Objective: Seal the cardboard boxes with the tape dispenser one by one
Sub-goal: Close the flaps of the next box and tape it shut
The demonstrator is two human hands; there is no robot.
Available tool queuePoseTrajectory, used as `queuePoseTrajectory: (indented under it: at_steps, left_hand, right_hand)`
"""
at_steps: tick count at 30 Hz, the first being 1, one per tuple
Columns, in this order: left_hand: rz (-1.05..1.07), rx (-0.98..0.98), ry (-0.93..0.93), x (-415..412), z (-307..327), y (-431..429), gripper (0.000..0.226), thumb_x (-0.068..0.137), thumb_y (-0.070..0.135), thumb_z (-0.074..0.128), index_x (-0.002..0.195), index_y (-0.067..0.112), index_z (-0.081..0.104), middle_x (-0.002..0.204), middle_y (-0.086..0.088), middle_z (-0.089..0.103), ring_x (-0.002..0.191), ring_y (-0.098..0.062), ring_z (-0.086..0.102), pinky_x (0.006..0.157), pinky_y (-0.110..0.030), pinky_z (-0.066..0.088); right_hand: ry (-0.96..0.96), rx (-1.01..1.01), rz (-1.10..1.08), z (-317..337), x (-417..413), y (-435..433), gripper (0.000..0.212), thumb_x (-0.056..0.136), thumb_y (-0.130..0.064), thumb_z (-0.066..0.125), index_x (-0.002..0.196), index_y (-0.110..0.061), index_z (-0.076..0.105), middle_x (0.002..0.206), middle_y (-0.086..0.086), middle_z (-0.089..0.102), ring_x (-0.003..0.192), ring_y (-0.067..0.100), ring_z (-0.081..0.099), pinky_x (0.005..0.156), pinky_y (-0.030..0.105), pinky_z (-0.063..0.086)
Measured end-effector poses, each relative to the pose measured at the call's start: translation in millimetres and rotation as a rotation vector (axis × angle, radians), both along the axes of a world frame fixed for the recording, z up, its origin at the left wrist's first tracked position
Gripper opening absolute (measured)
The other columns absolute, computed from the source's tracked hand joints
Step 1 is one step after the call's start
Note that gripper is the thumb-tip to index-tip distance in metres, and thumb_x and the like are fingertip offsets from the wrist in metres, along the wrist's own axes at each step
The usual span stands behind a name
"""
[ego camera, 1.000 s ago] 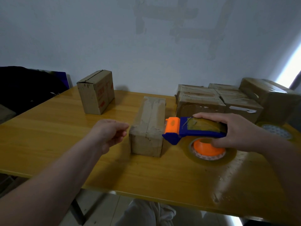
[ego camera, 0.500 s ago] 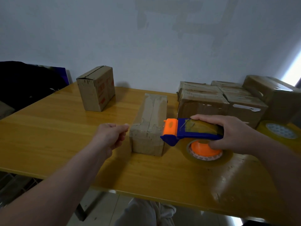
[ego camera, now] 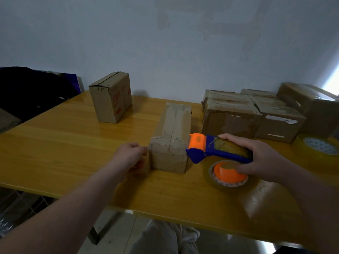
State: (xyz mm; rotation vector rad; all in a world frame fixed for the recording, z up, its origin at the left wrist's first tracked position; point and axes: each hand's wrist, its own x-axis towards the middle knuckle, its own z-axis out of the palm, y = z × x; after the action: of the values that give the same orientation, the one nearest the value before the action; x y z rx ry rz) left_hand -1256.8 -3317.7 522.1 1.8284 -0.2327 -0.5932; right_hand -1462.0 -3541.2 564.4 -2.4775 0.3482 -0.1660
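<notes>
Gripping tape dispenser (ego camera: 225, 153) at 3 o'clock of centre box (ego camera: 171, 136), right hand (ego camera: 260, 160), left hand (ego camera: 129, 155) curled at its 9 o'clock, hold unclear, six other boxes (ego camera: 231, 121), one spare tape roll (ego camera: 320, 146).

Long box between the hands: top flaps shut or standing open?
Shut. Both flaps of the long box lie flat and meet at a centre seam, with tape across its near end.

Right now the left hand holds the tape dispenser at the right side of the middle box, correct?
Not quite: the head view shows the right hand holding the tape dispenser at the right side of the middle box. The left hand is at the box's left side.
</notes>
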Motion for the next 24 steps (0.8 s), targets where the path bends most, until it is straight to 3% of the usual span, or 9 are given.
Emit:
queuePoseTrajectory:
  at_steps: [3,6,10,12,15,20,24]
  left_hand:
    - [0.037,0.000,-0.116,0.9,-5.5,1.5,0.016,0.094,0.018,0.057,0.081,0.010,0.060,0.083,-0.009,0.062,0.075,-0.021,0.057,0.069,-0.034,0.048]
    - [0.139,-0.249,-0.177,-7.5,-0.7,-0.9,0.018,0.097,0.019,0.049,0.102,0.018,0.067,0.103,-0.001,0.066,0.097,-0.015,0.060,0.085,-0.031,0.048]
    - [0.048,-0.361,-0.090,-28.7,-5.9,-5.8,0.019,0.097,0.035,0.047,0.111,0.036,0.061,0.121,0.007,0.060,0.116,-0.013,0.053,0.103,-0.036,0.042]
    - [0.054,-0.384,-0.072,-36.5,-9.0,-5.4,0.033,0.099,0.034,0.042,0.130,0.032,0.052,0.136,0.004,0.051,0.126,-0.016,0.046,0.109,-0.039,0.035]
    - [0.044,-0.400,-0.048,-43.0,-6.1,-3.5,0.041,0.099,0.035,0.040,0.139,0.028,0.045,0.143,0.001,0.044,0.131,-0.018,0.041,0.109,-0.037,0.033]
    - [-0.008,-0.349,-0.142,-40.3,-9.7,-1.3,0.040,0.100,0.028,0.038,0.139,0.028,0.043,0.145,0.002,0.043,0.132,-0.015,0.040,0.113,-0.039,0.031]
    - [-0.058,-0.370,0.034,-36.3,-16.5,7.3,0.022,0.100,0.036,0.037,0.106,0.038,0.058,0.124,0.010,0.056,0.122,-0.011,0.044,0.106,-0.033,0.031]
  right_hand:
    - [-0.008,0.019,-0.001,-0.9,-0.7,1.3,0.084,0.075,0.000,0.072,0.128,-0.053,0.034,0.111,-0.012,0.055,0.069,0.001,0.060,0.056,0.017,0.047]
    - [-0.027,0.014,-0.007,-3.2,-0.6,0.9,0.084,0.075,0.001,0.072,0.129,-0.052,0.035,0.111,-0.011,0.056,0.068,0.001,0.060,0.056,0.017,0.047]
    - [-0.049,0.009,-0.013,-4.4,0.7,3.5,0.084,0.075,0.001,0.072,0.128,-0.052,0.035,0.108,-0.013,0.056,0.070,0.001,0.060,0.057,0.015,0.047]
    - [-0.058,0.006,-0.019,-5.2,1.2,5.3,0.083,0.074,0.001,0.072,0.128,-0.051,0.036,0.106,-0.014,0.055,0.072,0.001,0.060,0.057,0.015,0.047]
    - [-0.083,0.010,-0.032,-6.7,0.5,6.9,0.082,0.074,0.003,0.071,0.129,-0.048,0.038,0.102,-0.011,0.057,0.067,0.002,0.059,0.055,0.015,0.046]
    - [-0.081,0.006,-0.049,-6.7,-0.6,11.1,0.082,0.074,0.003,0.071,0.132,-0.044,0.039,0.098,-0.011,0.056,0.065,-0.002,0.058,0.053,0.013,0.044]
    - [-0.091,0.023,-0.062,-6.9,-1.0,13.6,0.081,0.074,0.004,0.071,0.131,-0.044,0.040,0.100,-0.011,0.056,0.066,-0.003,0.058,0.054,0.013,0.045]
